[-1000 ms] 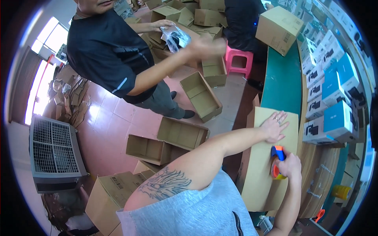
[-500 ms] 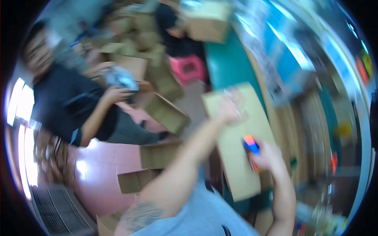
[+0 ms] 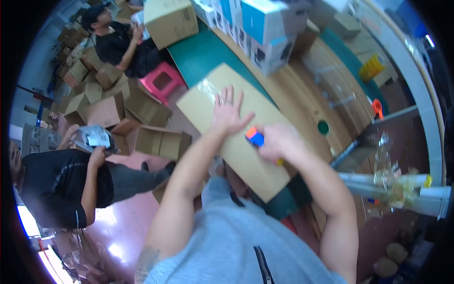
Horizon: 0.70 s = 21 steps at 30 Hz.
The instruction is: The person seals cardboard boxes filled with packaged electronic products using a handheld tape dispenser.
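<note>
A long tan cardboard box lies on the green tabletop in front of me. My left hand rests flat on its top, palm down, fingers spread. Over the box's right side, my right hand is closed round an orange-and-blue hand tool. A bit of yellow shows below that fist; the rest of the tool is hidden, so its exact kind is unclear. Near the box's far left end, a glossy patch like clear tape catches the light.
White-and-blue product boxes are stacked beyond the wooden board. A yellow tape roll and an orange-handled item lie right. One person stands left holding a wrapped item; another sits by a pink stool among open cartons.
The view has swung and sharpened, so the box and both hands now appear further left. My left hand stays flat on the box. My right hand, still gripping the tool, appears closer to it.
</note>
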### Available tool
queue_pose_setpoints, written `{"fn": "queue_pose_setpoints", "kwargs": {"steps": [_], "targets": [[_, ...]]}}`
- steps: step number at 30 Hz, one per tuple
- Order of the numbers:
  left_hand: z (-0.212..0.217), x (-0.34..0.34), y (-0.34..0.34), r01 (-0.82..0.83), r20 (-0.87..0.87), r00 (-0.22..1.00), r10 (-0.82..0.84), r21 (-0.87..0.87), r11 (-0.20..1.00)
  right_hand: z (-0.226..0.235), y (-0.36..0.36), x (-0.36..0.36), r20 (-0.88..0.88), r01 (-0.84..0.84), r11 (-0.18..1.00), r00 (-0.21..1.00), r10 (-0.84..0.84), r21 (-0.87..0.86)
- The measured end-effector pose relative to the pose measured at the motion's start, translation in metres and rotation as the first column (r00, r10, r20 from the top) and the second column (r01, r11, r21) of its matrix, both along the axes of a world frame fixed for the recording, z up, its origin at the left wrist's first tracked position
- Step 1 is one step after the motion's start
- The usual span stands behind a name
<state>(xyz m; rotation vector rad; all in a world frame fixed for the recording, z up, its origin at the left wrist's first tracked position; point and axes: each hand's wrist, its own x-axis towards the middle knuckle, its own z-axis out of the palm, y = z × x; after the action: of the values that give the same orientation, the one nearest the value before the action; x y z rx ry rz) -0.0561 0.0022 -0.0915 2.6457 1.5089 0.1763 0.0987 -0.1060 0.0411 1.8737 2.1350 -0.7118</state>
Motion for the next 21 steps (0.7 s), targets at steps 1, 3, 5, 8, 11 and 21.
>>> {"fn": "queue_pose_setpoints", "kwargs": {"steps": [1,3,5,8,11,21], "targets": [[0.0,-0.006,-0.011,-0.002,-0.006,1.0,0.002,-0.036,0.999,0.007,-0.012,0.0,-0.006,-0.002,0.999,1.0,0.002,-0.036],[0.014,-0.01,-0.006,-0.009,0.028,1.0,0.008,0.034,0.999,0.018,-0.014,0.005,-0.006,-0.016,0.997,1.0,0.015,-0.082],[0.013,-0.009,-0.003,-0.01,-0.004,1.0,0.011,0.016,1.0,0.018,-0.035,0.019,0.029,-0.022,0.995,0.999,0.025,-0.093],[0.013,-0.009,0.0,-0.011,0.0,1.0,0.011,0.03,0.999,0.023,-0.071,0.04,0.009,0.025,0.99,1.0,-0.024,-0.14],[0.014,0.014,-0.021,-0.098,-0.194,0.972,0.133,0.178,0.979,0.012,-0.11,0.049,0.043,0.078,0.997,0.996,-0.078,-0.015],[0.014,0.038,-0.094,0.314,-0.018,0.949,-0.314,0.043,0.948,0.007,-0.168,0.082,0.028,0.132,0.991,0.991,-0.131,-0.026]]}}
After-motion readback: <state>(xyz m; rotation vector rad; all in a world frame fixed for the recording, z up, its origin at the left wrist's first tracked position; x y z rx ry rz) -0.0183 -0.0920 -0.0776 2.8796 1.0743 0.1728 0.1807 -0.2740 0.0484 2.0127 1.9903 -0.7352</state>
